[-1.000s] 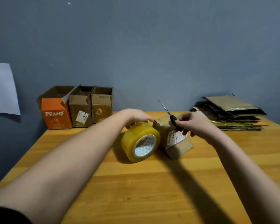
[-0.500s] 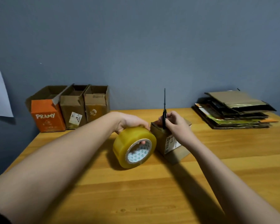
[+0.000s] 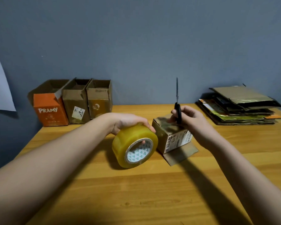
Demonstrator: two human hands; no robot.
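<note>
Yellow tape [image 3: 130,137] in left hand [image 3: 128,121]; right hand [image 3: 191,118] holds scissors [image 3: 178,112] upright.

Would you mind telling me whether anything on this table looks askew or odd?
The small cardboard box beside the tape roll sits skewed, one flap splayed flat on the table. The right hand holds scissors point-up over it.

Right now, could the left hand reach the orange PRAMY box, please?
Probably, but not freely: nothing stands between the left hand and the orange box, yet that hand grips the tape roll and must release it first.
</note>
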